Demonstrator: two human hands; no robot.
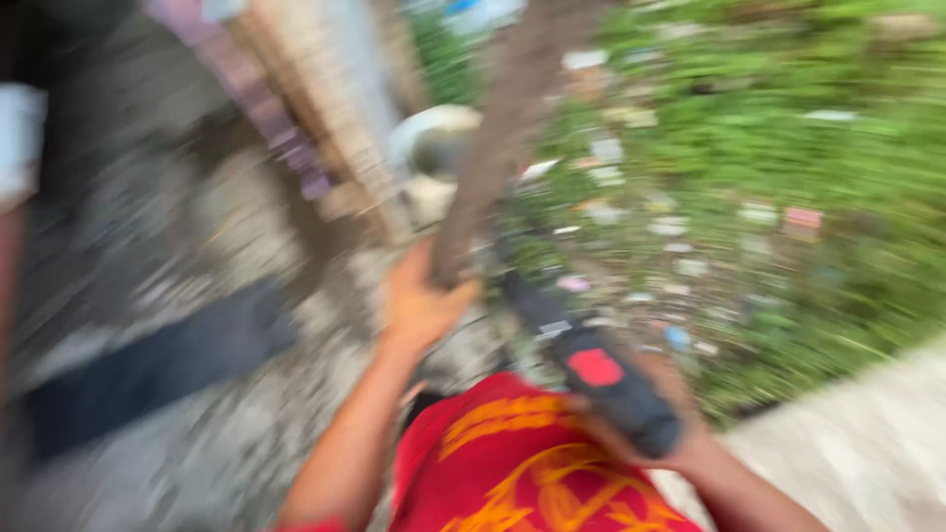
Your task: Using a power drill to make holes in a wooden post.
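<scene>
Risk noted: the left hand [419, 305] is wrapped around a thin brown trunk [503, 138] close to where the tool's front end points; a slip of the tool could bring it against those fingers. The right hand [650, 433] is closed on a black power tool [591, 369] with a red patch, held just above the red shirt [503, 463]. Heavy blur hides the tool's tip. Trunk is upright, slender, rough, centre frame, with litter-strewn weeds [749, 197] behind
</scene>
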